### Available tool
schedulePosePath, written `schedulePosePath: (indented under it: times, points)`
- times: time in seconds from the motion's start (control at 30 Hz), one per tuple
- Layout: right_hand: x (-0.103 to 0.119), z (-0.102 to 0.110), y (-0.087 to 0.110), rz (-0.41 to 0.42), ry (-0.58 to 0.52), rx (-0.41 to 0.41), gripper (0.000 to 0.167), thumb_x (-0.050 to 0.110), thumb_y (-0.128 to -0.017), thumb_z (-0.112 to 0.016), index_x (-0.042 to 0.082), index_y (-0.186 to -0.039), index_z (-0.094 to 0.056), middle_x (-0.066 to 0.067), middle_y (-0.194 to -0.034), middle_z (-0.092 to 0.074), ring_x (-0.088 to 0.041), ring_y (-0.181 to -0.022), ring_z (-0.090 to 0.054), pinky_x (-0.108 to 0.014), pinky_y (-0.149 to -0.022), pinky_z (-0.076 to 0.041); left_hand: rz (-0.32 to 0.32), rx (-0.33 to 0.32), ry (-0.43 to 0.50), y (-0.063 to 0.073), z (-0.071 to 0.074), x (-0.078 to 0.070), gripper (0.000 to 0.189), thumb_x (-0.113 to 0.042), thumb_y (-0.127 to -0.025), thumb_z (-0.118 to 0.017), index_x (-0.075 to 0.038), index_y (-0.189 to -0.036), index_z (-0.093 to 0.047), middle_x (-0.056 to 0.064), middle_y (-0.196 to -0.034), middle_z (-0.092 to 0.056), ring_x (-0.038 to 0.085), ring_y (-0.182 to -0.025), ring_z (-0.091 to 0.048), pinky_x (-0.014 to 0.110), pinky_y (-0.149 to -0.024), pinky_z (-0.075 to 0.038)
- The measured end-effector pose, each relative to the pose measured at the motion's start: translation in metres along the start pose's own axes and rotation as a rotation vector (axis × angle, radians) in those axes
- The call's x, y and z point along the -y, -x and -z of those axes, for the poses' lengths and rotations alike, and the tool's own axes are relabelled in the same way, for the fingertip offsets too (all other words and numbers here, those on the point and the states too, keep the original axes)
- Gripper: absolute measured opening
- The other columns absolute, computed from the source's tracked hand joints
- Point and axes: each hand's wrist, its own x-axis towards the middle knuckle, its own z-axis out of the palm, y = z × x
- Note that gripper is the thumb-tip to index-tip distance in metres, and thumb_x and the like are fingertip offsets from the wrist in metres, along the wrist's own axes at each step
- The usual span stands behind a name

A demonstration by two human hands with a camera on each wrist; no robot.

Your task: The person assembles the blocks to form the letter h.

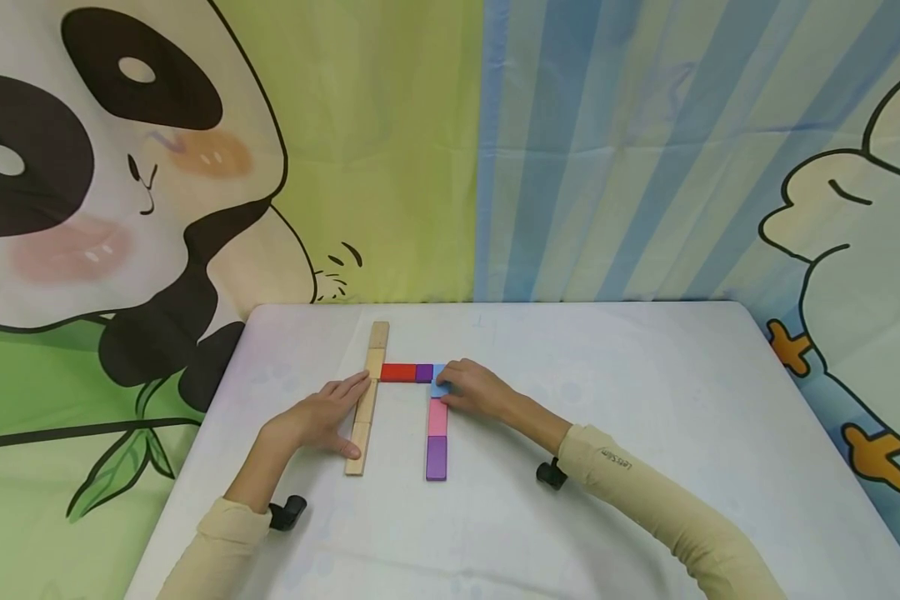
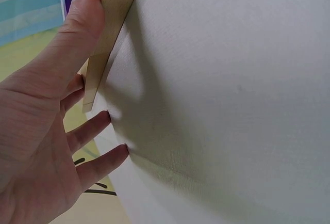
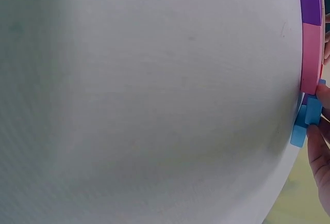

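Note:
Wooden blocks (image 1: 363, 410) lie end to end in a long row, slightly tilted, in the head view. My left hand (image 1: 317, 421) rests along this row, its thumb against the near part and its fingertips by the upper part. A red block (image 1: 398, 372) and a short purple block (image 1: 423, 373) run from the row towards the right. At their end my right hand (image 1: 482, 390) pinches a blue block (image 3: 313, 110) between thumb and fingers. Another blue block (image 3: 298, 133) sits right beside it in the right wrist view. Below come a pink block (image 1: 437, 417) and a purple block (image 1: 437, 458).
A white-covered table (image 1: 645, 500) bears the blocks. Behind it hangs a cloth backdrop (image 1: 390, 150) with a cartoon panda and stripes. Black straps with small devices (image 1: 288, 512) sit at both wrists.

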Motion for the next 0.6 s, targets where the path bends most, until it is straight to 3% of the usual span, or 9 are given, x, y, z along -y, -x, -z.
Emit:
schedulePosePath:
  times: [0.6]
  points:
    - [-0.0030, -0.0012, 0.0025, 0.038, -0.038, -0.051, 0.021, 0.014, -0.087, -0.072, 0.004, -0.104, -0.069, -0.007, -0.102, -0.065, -0.017, -0.094, -0.062, -0.028, -0.089, -0.054, 0.014, -0.001, 0.007, -0.0002, -0.0003, -0.0007, 0.125, -0.057, -0.063, -0.081, -0.011, -0.157, -0.012, 0.005, -0.165, -0.008, 0.037, -0.145, -0.024, 0.063, -0.109, -0.033]
